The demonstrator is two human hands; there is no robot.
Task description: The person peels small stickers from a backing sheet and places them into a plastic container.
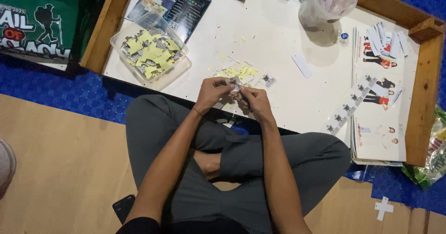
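A low white table [278,48] with a raised wooden rim fills the upper part of the view, set on a blue patterned mat [60,94] over a wooden floor; the person sits cross-legged at its near edge in grey trousers [302,155], both forearms reaching forward over the knees. On the right side of the table lies a stack of printed sheets [378,136] showing small figures in red and black, with a long strip of small dark-printed labels [349,105] lying across them. At the far left of the table stands a clear plastic tub [149,50] filled with yellow and grey paper pieces, dark leaflets [179,4] behind it; a clear plastic jar [325,4] stands at the far edge. A scatter of yellow paper scraps [239,71] lies just beyond the hands. A dark phone [123,207] rests on the floor by the left knee.

The left hand [213,92] and right hand [254,101] meet over the table's near edge; both pinch one small printed label [235,84] between fingertips, held in the air just above the table; whether the right hand also holds a tool is hard to tell, since the fingers hide it.
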